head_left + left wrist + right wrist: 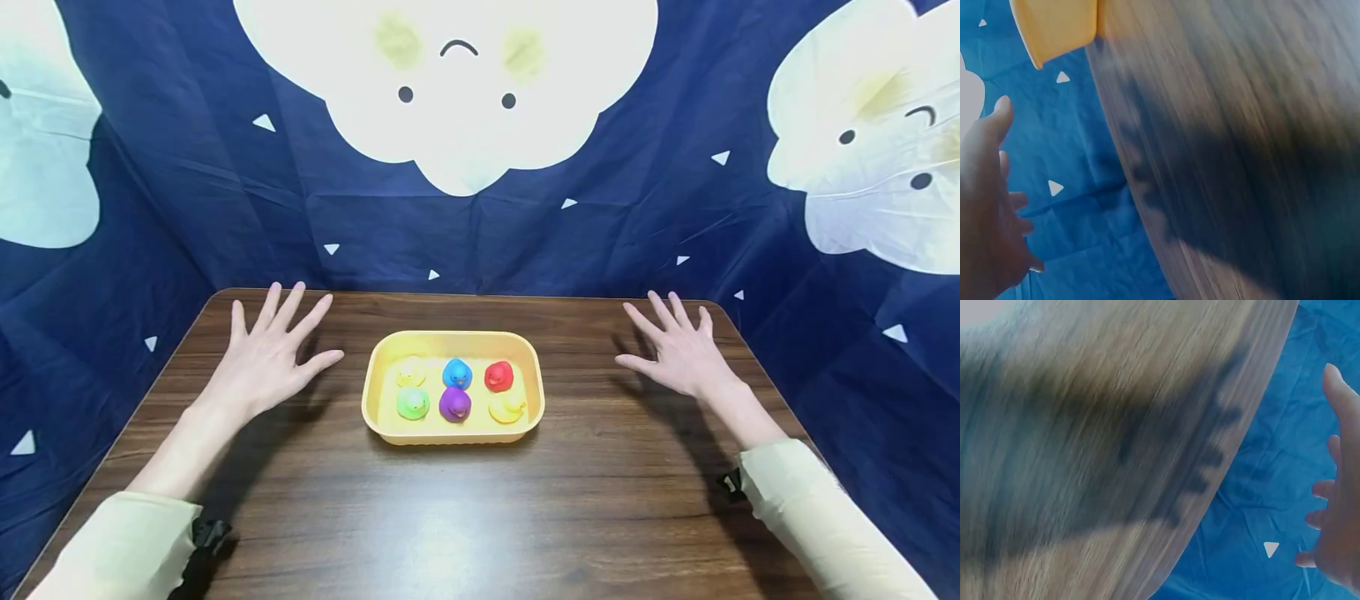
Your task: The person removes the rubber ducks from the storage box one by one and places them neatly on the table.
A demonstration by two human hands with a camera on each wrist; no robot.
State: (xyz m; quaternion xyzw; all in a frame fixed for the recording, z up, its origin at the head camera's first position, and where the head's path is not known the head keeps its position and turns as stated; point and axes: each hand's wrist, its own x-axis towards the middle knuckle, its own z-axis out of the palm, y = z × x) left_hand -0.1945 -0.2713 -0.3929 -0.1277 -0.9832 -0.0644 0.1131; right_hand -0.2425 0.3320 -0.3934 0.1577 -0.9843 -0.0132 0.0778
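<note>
A yellow rectangular tub [453,438] stands at the middle of the wooden table. Inside it, in two rows, lie small toy ducks: a pale yellow duck [410,372], a blue duck [457,373] and a red duck [498,377] at the back; a green duck [412,403], a purple duck [454,404] and a yellow duck [507,407] in front. To the left of the tub, my left hand [266,358] hovers over the table with fingers spread. My right hand [681,352] is held likewise, farther off on the right. Both hands hold nothing.
The dark wooden table [585,508] ends at a back edge just beyond the fingertips. Behind it and along both sides hangs a navy cloth [480,242] printed with white clouds and small triangles. Each sleeve has a dark device at its cuff.
</note>
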